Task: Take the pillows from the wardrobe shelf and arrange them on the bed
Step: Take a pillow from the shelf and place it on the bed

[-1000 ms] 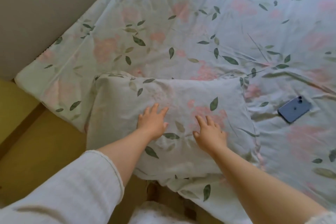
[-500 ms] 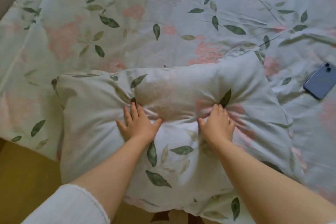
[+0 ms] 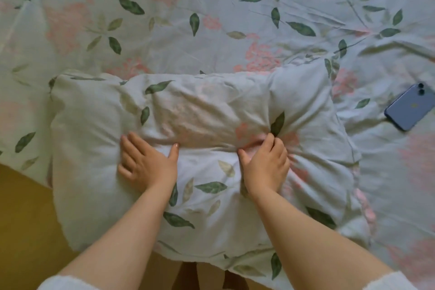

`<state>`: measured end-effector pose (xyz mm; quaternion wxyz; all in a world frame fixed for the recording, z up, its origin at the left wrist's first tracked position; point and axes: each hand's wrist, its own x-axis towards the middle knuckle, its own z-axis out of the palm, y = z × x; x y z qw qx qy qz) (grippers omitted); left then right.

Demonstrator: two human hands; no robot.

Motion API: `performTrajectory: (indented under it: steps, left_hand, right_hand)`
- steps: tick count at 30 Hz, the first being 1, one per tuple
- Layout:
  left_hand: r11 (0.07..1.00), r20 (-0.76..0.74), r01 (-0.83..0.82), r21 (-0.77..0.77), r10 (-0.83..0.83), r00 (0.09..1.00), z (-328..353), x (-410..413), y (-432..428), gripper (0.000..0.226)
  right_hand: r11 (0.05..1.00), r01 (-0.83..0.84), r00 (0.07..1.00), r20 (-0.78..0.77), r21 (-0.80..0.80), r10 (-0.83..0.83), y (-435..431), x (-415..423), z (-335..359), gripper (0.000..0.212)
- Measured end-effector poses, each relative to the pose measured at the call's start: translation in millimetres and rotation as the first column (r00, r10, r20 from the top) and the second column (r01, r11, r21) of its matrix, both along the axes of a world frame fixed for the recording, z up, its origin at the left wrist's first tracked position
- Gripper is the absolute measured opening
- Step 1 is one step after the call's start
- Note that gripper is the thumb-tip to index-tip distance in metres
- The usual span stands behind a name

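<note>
Filling the view: bed (image 3: pixel 211 19), covered in a leaf-and-blossom sheet.
Pillow (image 3: pixel 82 136): in a matching case, lying on the bed at its near edge.
Change: a second ago both palms lay lightly on a smooth pillow. Now a ridge is bunched ahead of them, so placing looks done and shaping is under way.
Left hand (image 3: pixel 147 165): grip wide, flat palm pressing the pillow.
Right hand (image 3: pixel 264 167): fingers curled, pinching a fold of the case.
Phone (image 3: pixel 409 109): blue, lying apart to the right; no readable writing.
</note>
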<state>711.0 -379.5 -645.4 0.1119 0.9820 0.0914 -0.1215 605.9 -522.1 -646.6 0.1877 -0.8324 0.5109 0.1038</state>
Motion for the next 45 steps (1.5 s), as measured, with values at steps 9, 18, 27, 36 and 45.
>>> performTrajectory:
  steps: [9,18,27,36,45]
  left_hand:
    - [0.991,-0.41,0.042,0.126,0.014,0.912,-17,40,9,0.077]
    - [0.914,-0.487,0.39,0.11,-0.292,0.823,-25,53,11,0.028]
    - [0.957,-0.209,0.211,-0.199,-0.252,0.945,59,38,35,0.032]
    - [0.907,0.042,0.058,-0.418,-0.045,0.998,173,60,55,0.038]
    - [0.869,0.173,-0.003,-0.494,0.102,0.98,255,153,113,0.038]
  right_hand:
    - [0.958,0.229,0.968,-0.141,0.171,-0.206,-23,19,-9,0.078]
    - [0.972,-0.006,0.988,-0.151,0.236,0.043,-31,30,-23,0.025]
    - [0.967,-0.063,0.997,0.064,0.245,0.048,-17,6,58,0.021]
    - [0.963,-0.185,0.918,0.384,0.196,0.098,-13,55,179,0.019]
    - [0.915,-0.371,0.799,0.557,0.156,0.229,22,178,252,0.03]
